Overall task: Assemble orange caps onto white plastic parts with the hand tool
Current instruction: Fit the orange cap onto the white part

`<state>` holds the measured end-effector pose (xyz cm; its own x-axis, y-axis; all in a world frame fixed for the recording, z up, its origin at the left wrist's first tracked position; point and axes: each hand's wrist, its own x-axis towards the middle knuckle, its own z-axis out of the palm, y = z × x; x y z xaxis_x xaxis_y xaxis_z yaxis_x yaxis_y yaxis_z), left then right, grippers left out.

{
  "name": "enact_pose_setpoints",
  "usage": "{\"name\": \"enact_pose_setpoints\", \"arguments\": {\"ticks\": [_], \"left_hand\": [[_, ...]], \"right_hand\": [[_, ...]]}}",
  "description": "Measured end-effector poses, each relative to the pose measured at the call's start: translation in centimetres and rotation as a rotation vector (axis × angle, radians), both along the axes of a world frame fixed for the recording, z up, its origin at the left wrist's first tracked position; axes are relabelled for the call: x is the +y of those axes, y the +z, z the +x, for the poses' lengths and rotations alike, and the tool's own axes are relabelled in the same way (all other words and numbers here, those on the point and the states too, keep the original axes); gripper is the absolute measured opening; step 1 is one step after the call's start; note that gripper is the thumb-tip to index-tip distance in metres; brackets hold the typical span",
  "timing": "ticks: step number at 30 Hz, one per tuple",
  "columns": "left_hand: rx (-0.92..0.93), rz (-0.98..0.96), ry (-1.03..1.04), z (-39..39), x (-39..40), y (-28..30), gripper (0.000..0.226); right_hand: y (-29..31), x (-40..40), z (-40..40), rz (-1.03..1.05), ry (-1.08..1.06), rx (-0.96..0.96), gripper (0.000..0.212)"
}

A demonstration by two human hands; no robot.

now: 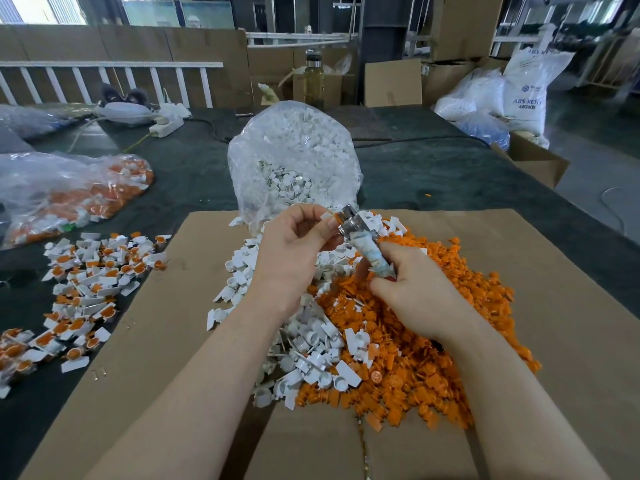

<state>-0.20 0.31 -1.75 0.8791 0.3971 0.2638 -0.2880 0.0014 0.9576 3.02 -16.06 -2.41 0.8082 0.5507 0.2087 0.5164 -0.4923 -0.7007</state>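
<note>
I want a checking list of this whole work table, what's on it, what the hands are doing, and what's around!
Surface: brown cardboard sheet lying on a dark table cover.
Job's things: pile of orange caps beside loose white parts; open clear bag of white parts; finished white-and-orange pieces spread at left; bag of finished pieces.
Clutter: drink bottle, white sack, cardboard boxes.
Hands: left hand pinches a white part at the tool's metal head; right hand grips the hand tool.
Cables: power strip with cords at the back.
Surroundings: white railing, workshop floor.
</note>
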Motion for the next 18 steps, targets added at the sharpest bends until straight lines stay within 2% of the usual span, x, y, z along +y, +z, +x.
{"name": "enact_pose_setpoints", "arguments": {"ticks": [4,13,18], "left_hand": [[0.013,-0.014,-0.008,0.0,0.1,0.0,0.018],[0.019,-0.059,-0.035,0.2,0.4,-0.3,0.016],[0.100,-0.028,0.014,0.3,2.7,0.0,0.004]], "right_hand": [[-0.1,0.1,0.1,-0.007,0.002,0.000,0.015],[-0.3,0.7,0.1,-0.061,-0.033,-0.067,0.007],[-0.8,1.0,0.0,-0.116,-0.098,-0.154,0.003]]}}
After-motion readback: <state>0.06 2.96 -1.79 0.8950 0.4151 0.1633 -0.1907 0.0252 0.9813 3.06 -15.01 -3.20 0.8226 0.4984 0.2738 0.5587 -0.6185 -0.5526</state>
